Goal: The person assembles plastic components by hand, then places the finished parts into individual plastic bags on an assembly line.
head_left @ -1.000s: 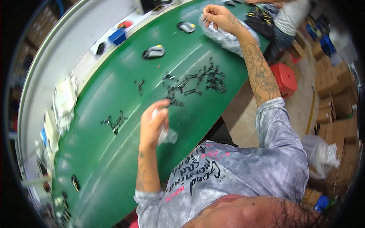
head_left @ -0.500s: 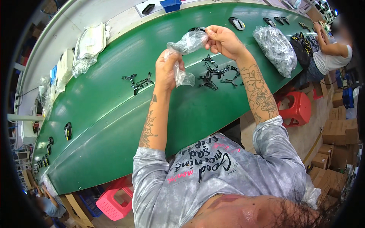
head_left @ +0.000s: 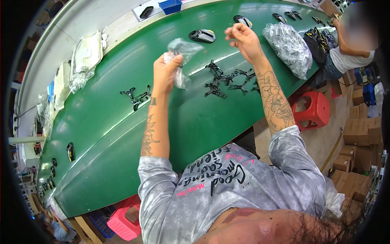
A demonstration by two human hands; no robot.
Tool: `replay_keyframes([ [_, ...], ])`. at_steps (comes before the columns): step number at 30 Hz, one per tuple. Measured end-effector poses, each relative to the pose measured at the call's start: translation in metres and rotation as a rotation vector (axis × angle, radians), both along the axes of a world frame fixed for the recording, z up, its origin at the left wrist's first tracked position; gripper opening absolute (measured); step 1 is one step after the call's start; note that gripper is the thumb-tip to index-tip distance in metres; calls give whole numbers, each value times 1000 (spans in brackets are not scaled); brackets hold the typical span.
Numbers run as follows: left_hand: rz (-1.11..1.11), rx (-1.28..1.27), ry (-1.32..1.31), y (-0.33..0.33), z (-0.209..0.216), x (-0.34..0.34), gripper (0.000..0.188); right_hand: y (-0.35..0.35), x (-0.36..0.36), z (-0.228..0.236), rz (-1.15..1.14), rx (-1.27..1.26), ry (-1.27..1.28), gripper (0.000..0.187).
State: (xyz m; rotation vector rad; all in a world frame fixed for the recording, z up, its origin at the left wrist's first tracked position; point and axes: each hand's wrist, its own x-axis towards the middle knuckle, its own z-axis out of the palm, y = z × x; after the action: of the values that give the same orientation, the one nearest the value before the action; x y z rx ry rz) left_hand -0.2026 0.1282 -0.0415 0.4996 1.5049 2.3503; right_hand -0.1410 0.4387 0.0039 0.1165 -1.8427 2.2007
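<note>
My left hand is closed round a crumpled clear plastic bag, part of which hangs below the fist. Whether the bag holds anything is hard to make out. My right hand is raised over the far side of the green table, apart from the bag. Its fingers are loosely bent, slightly blurred at the tips, with nothing visible in them. Between the hands, farther back, lies a black mouse-shaped shell with grey and yellow marks. A similar shell lies just beyond my right hand. Black plastic bracket-like parts lie scattered below my hands.
More black brackets lie left on the green table. A large clear bag of parts sits at right, near a co-worker. A blue bin stands behind. Red stools and cardboard boxes are on the floor.
My right hand has let go of the bag and moved right, away from it. My left hand has shifted slightly left with the bag, and the black shell behind it now shows fully.
</note>
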Motion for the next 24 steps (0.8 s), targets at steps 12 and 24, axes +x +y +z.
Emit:
replay_keyframes([
  [12, -167, -791, 428, -30, 72, -32, 22, -37, -12, 27, 359, 625, -317, 25],
  [24, -80, -888, 664, -13, 84, -18, 31, -104, -34, 71, 324, 1213, -145, 32],
])
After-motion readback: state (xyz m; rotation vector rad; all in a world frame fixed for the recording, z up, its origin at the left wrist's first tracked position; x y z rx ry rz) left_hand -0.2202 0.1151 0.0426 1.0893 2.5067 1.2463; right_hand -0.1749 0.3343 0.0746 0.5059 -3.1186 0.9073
